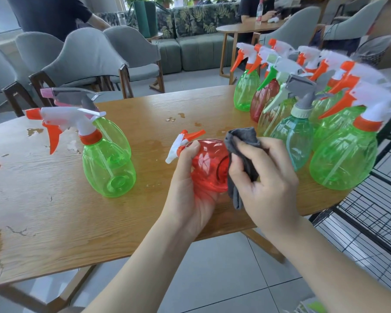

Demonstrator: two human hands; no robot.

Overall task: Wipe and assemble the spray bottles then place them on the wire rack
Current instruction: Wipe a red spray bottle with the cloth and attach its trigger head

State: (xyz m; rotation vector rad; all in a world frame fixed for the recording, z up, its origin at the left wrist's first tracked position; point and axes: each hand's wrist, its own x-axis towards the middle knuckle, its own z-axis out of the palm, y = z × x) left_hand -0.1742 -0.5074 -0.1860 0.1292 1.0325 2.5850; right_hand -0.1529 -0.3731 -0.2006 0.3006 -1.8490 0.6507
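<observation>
Spanning most of the view, the wooden tabletop (54, 211) shows worn patches and wet spots. Wire rack (375, 222) stands just beside its right edge. A cluster of assembled spray bottles (303, 105) crowds the right side; two green bottles (108, 163) stand left. Left hand (190, 195) grips the red bottle (209, 166), tilted above the tabletop, base toward the camera. Right hand (264, 184) clutches a grey cloth (242, 152) against that base.
</observation>
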